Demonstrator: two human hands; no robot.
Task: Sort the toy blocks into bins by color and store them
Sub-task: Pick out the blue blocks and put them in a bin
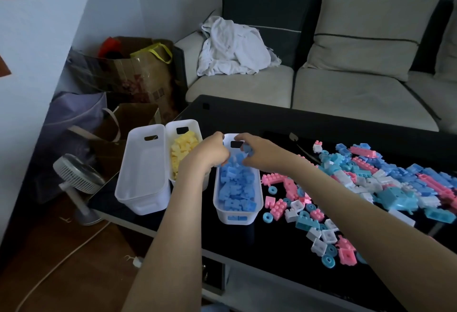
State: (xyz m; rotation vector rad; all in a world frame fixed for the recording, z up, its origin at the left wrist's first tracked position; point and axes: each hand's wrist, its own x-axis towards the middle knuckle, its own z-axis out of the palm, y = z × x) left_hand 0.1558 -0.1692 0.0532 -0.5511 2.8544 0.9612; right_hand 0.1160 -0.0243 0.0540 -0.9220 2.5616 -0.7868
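Reaching over the far end of the blue-block bin (pixel 252 216), both hands. The right hand (pixel 258 151) pinches one blue block (pixel 247 149) between thumb and fingers, just above the blue blocks (pixel 236 188) that fill the bin. The left hand (pixel 210 151) is curled, fingertips down among those blocks; cannot tell if it grips one.

The yellow-block bin (pixel 193 125) stands just left, partly behind the left wrist. An empty white bin (pixel 141 188) touches its left side. A mixed pile (pixel 371 175) of pink, white and light blue blocks lies right of the blue-block bin on the black table (pixel 247 119).
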